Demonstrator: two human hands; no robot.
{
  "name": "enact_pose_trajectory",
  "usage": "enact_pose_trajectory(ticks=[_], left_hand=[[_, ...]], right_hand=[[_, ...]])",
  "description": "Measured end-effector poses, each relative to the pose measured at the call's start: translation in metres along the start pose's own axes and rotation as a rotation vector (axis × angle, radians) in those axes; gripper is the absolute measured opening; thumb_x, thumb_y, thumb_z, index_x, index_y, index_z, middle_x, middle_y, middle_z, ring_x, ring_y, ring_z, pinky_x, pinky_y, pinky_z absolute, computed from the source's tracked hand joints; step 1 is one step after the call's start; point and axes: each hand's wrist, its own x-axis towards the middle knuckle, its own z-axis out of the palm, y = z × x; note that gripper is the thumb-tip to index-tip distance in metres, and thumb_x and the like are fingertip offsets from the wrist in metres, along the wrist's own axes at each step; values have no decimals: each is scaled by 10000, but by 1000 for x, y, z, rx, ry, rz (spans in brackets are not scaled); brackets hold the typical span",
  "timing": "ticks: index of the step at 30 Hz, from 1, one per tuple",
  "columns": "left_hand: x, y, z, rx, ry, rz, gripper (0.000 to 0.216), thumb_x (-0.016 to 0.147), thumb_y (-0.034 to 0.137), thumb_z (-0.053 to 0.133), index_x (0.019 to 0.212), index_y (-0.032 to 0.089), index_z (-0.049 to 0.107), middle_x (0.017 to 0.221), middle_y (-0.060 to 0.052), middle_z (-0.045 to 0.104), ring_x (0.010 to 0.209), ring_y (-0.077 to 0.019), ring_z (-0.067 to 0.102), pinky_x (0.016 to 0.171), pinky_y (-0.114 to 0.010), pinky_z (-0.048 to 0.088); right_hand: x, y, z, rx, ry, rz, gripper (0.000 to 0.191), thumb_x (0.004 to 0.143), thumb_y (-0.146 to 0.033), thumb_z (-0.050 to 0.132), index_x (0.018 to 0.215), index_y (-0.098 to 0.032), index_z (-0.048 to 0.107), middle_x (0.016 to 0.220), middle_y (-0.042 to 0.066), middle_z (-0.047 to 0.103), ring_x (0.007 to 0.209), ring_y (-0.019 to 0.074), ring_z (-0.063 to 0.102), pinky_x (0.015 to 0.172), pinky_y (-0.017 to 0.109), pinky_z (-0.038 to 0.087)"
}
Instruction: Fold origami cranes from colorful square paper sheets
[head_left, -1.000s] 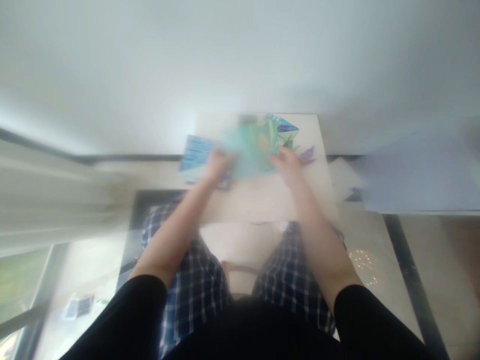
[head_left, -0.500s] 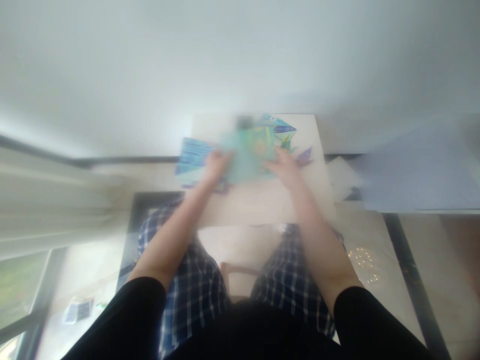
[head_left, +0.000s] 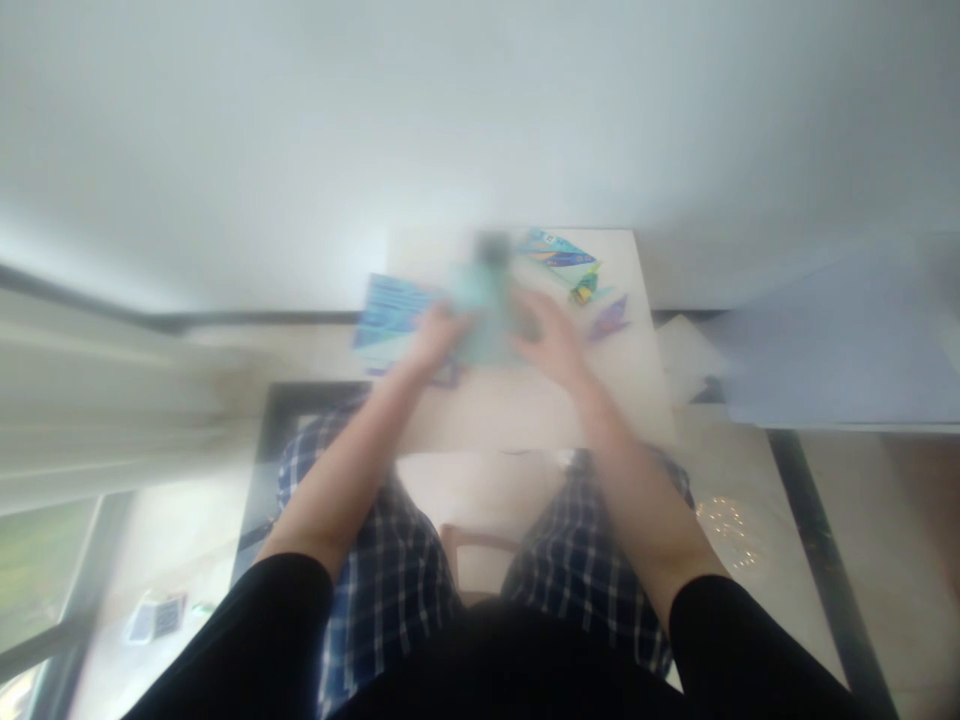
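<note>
A pale teal sheet of paper point(head_left: 484, 335) lies between my hands over the small white table point(head_left: 525, 415); blur hides its edges. My left hand point(head_left: 437, 338) closes on its left side, thumb toward the middle. Curled round the right side of the sheet is my right hand point(head_left: 549, 338), its fingertips partly hidden. A blue striped paper point(head_left: 390, 315) lies left of and partly under my left hand. Beyond my right hand are a blue patterned folded paper point(head_left: 559, 250), a small yellow and green folded piece point(head_left: 583, 290) and a purple folded piece point(head_left: 609, 318).
A white wall point(head_left: 480, 120) stands right behind the table. My knees in checked trousers point(head_left: 397, 560) are at its near edge. To the right are a pale grey panel point(head_left: 840, 350) and a glittering round thing point(head_left: 727, 530) near the floor.
My right hand has moved slightly left. The yellow-green patterned part of the sheet no longer shows, and the sheet looks narrower. The yellow and green piece is more visible. My left hand stays nearly in place.
</note>
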Motion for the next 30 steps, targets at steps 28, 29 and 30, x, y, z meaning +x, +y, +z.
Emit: enact_pose_trajectory(ticks=[28, 29, 30], left_hand=[[2, -1, 3, 112, 7, 139, 438, 690, 424, 740, 1048, 174, 705, 938, -52, 732, 862, -202, 664, 773, -283, 526], [3, -2, 3, 104, 1, 133, 442, 686, 430, 740, 1047, 176, 705, 911, -47, 731, 831, -193, 662, 755, -282, 529], [4, -3, 2, 102, -2, 125, 416, 685, 439, 736, 1004, 175, 711, 858, -40, 725, 789, -184, 657, 729, -280, 531]], right_hand=[[5, 1, -2, 493, 51, 417, 353, 664, -469, 722, 869, -183, 698, 872, 28, 748, 873, 223, 698, 871, 397, 542], [6, 4, -1, 569, 92, 445, 364, 660, -475, 718, 880, -186, 689, 860, 23, 745, 860, 216, 700, 857, 393, 550], [6, 6, -1, 620, 99, 470, 374, 647, -470, 725, 889, -187, 684, 853, 22, 743, 858, 214, 702, 844, 389, 557]])
